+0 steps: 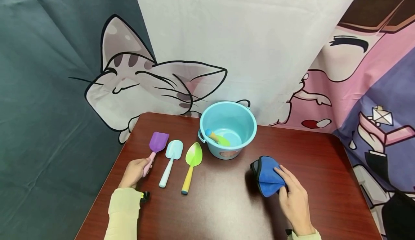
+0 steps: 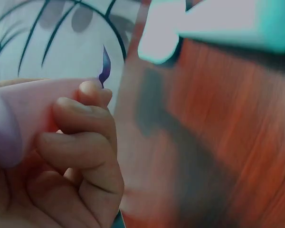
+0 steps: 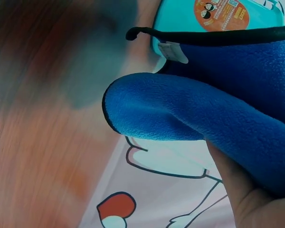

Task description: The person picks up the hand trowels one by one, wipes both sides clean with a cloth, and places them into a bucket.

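My left hand (image 1: 133,173) grips the pink handle of a toy shovel (image 1: 159,141) with a purple blade, at the table's left side. In the left wrist view, curled fingers (image 2: 78,152) wrap that handle, and only a sliver of the blade shows. On the right, my right hand (image 1: 295,198) pinches a folded blue cleaning cloth (image 1: 270,177) with black edging. Seen from the right wrist, the cloth (image 3: 166,107) is fuzzy, carries a small white tag and hangs in folds over the table. Part of the right hand is hidden behind it.
A light blue toy shovel (image 1: 174,150) and a green trowel (image 1: 193,155) with a yellow handle lie right of the left hand. Behind them stands a light blue bucket (image 1: 228,115) with another small trowel (image 1: 212,136) inside. A printed curtain (image 1: 253,52) hangs behind the wooden table (image 1: 207,214).
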`<state>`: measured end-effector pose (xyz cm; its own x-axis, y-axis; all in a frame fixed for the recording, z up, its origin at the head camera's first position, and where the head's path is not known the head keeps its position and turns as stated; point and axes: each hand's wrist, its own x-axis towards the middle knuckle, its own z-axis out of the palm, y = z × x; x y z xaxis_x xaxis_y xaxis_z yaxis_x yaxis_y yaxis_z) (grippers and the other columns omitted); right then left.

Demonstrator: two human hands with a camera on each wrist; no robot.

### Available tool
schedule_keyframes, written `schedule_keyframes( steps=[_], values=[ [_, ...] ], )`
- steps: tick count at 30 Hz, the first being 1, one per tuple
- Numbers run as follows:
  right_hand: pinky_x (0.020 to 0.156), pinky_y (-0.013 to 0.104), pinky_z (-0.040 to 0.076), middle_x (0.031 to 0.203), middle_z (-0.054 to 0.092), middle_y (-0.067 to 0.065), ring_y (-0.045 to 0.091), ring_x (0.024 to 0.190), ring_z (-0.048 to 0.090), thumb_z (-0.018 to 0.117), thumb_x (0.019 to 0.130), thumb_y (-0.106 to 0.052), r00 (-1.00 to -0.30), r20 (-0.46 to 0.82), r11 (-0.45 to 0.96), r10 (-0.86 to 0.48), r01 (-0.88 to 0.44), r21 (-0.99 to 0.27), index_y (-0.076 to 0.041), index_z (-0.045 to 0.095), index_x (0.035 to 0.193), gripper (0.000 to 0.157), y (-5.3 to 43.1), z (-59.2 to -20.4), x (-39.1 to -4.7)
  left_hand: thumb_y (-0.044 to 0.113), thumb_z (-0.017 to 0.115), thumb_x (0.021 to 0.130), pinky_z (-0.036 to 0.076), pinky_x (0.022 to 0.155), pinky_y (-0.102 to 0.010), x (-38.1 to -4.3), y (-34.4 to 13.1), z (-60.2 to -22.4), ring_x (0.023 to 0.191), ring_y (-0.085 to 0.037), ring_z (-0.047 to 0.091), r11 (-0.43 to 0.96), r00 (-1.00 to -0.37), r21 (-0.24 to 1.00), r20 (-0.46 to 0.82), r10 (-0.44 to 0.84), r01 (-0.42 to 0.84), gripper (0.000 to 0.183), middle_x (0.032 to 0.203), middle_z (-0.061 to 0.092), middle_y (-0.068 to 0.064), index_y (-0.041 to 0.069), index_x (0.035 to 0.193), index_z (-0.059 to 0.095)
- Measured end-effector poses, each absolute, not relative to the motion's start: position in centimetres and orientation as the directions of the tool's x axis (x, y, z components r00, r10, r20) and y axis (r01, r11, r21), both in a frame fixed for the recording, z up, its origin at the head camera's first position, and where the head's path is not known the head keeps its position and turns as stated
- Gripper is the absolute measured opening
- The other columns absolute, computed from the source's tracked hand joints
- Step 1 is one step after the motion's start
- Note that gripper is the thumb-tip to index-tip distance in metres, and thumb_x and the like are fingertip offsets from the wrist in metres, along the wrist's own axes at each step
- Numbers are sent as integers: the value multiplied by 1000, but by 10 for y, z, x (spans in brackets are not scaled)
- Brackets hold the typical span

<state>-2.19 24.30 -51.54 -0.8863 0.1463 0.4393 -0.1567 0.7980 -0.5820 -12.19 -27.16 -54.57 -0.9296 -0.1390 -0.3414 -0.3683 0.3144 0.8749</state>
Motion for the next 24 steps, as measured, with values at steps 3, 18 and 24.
schedule_keyframes(
  steps=[3, 18, 24],
  values=[
    [59, 20, 30, 138, 61, -1, 14, 81, 52, 52, 79, 15, -883, 446, 795, 144, -165, -584, -17, 70, 129, 62, 240, -516, -22, 20, 52, 104, 47, 71, -25, -118, -261, -541, 79, -14, 59, 390, -940, 856, -322, -110, -338, 39, 94, 71, -16, -12, 121, 64],
    [62, 17, 30, 140, 60, -1, 11, 94, 57, 52, 78, 16, -891, 439, 767, 119, -198, -610, -18, 68, 132, 65, 221, -522, -17, 20, 59, 100, 45, 68, -29, -75, -210, -524, 77, -15, 56, 577, -959, 785, -282, 13, -223, 24, 81, 66, -4, 2, 103, 75],
    [53, 16, 28, 140, 60, 1, 5, 72, 43, 52, 78, 16, -883, 463, 756, 70, -256, -602, -16, 67, 132, 65, 215, -518, -16, 29, 59, 101, 42, 61, -25, -60, -192, -517, 66, -10, 52, 583, -945, 803, -276, 174, -127, 27, 68, 57, 3, 8, 95, 75]
  ],
)
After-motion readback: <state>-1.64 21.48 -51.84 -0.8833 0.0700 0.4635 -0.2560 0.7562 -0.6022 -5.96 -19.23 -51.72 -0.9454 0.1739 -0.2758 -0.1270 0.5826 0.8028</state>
